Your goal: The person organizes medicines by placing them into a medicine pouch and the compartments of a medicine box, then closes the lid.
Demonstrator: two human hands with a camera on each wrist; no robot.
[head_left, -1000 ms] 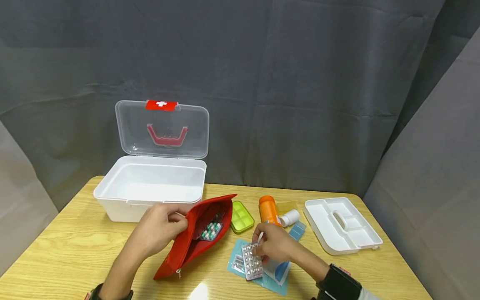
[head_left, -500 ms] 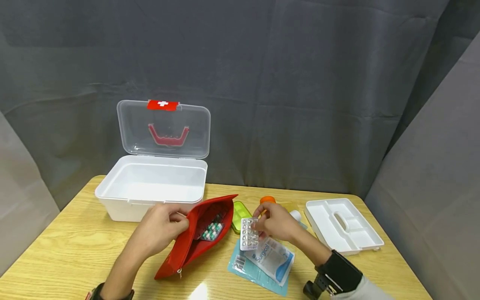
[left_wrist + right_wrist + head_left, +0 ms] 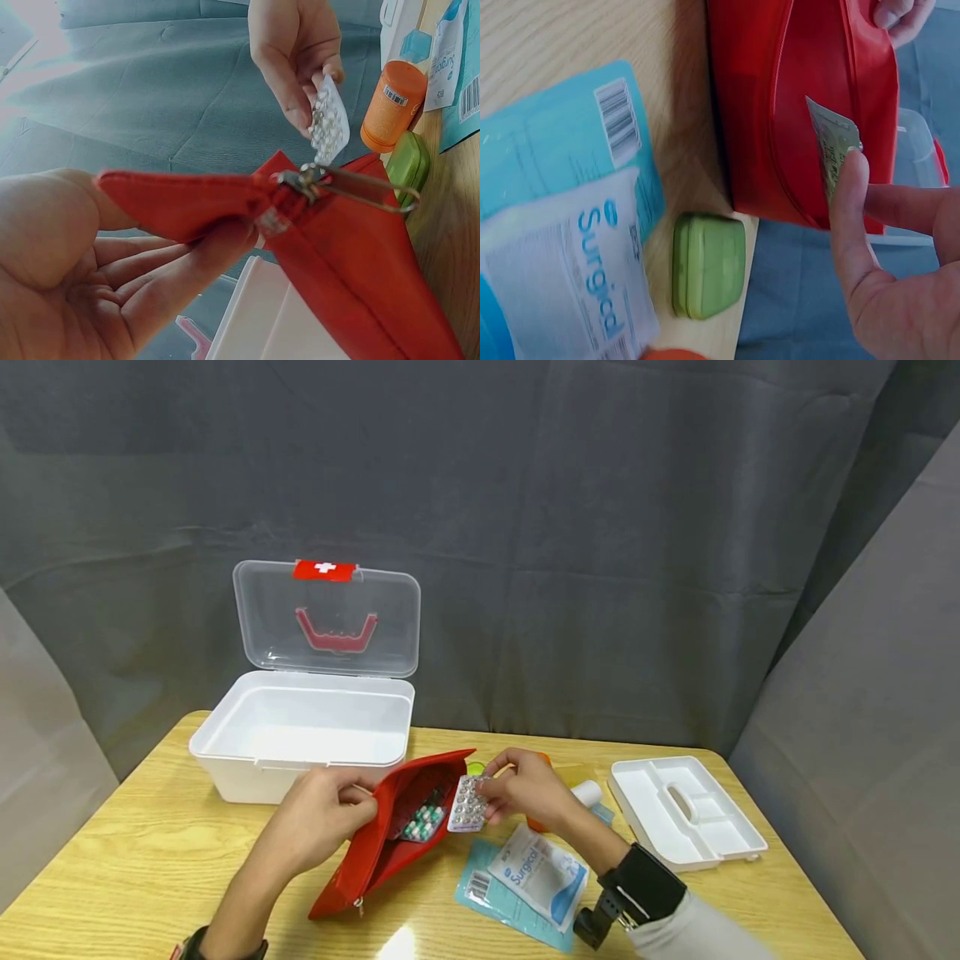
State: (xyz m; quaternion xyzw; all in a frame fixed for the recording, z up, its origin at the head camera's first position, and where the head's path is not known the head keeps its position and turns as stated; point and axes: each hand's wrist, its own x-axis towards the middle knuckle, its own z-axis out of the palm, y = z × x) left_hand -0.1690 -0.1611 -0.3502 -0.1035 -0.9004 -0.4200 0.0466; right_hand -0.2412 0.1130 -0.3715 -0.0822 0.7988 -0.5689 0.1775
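My left hand pinches the edge of a red zipper pouch, keeping its mouth wide apart. Inside the pouch lies a blister pack of green and white capsules. Between the thumb and fingers of my right hand is a silver blister pack of tablets, right beside the pouch's right edge. In the left wrist view this tablet pack hangs just beyond the pouch's zipper pull. The right wrist view shows its printed back in front of the red pouch.
A white first-aid box with its clear lid raised stands behind the pouch. Surgical packets lie in front of my right hand. Behind it are an orange bottle, a green pill case, a white bottle and a white tray.
My right hand has lifted the silver blister pack off the packets and carried it up and left to the pouch. My left hand and the pouch have stayed nearly still.
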